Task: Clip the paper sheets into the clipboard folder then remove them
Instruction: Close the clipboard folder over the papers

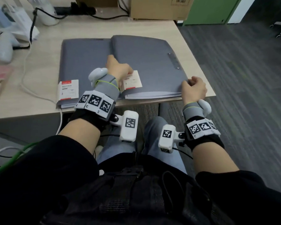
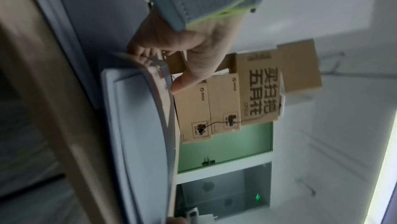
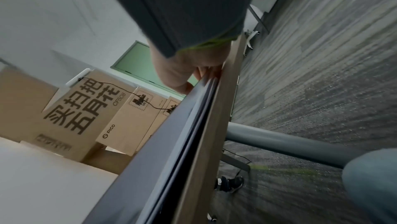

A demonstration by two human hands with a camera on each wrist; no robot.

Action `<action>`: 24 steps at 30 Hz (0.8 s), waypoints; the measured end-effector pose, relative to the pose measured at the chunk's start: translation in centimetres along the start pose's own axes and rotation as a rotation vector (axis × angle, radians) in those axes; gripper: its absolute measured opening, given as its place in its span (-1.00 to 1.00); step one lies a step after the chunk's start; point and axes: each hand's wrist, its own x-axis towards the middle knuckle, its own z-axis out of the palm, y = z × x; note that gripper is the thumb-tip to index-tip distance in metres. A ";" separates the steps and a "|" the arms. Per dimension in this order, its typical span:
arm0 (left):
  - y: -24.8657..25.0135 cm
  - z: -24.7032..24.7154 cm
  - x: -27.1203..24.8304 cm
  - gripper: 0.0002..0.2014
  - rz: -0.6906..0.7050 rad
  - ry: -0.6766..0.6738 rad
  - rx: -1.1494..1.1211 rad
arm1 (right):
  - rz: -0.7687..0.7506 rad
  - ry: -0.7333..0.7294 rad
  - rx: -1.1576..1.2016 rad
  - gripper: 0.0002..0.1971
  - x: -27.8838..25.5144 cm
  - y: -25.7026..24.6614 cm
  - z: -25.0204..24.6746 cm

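Note:
Two closed grey clipboard folders lie side by side on the desk; the right folder [image 1: 146, 62] overlaps the left folder [image 1: 83, 62]. White paper sheets [image 1: 152, 95] show as a thin stack under the right folder's cover along its near edge. My left hand [image 1: 118, 69] grips that folder's left edge [image 2: 137, 108], fingers curled under it and thumb [image 2: 189, 78] stretched above. My right hand [image 1: 191, 86] is curled at the folder's near right corner, fingertips [image 3: 204, 73] hooked on the cover's edge [image 3: 171, 134].
The folder lies close to the desk's right edge [image 1: 199, 69] and near edge. Each cover carries a white and red label [image 1: 68, 90]. Cardboard boxes [image 1: 159, 7], cables [image 1: 31, 30] and white devices [image 1: 5, 44] stand at the back and left. Carpet floor [image 1: 242, 78] lies to the right.

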 end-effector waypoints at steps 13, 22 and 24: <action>-0.8 -6.3 1.1 -0.31 0.015 0.055 -0.511 | -0.010 -0.178 0.021 -0.47 -0.9 -4.2 3.9; -4.9 -14.0 2.1 -0.56 0.018 0.135 -0.405 | -0.060 -0.381 0.046 -0.43 -4.7 -6.9 9.1; -6.0 -14.7 2.1 -0.62 -0.001 0.150 -0.320 | -0.077 -0.393 -0.001 -0.45 -5.4 -7.0 9.7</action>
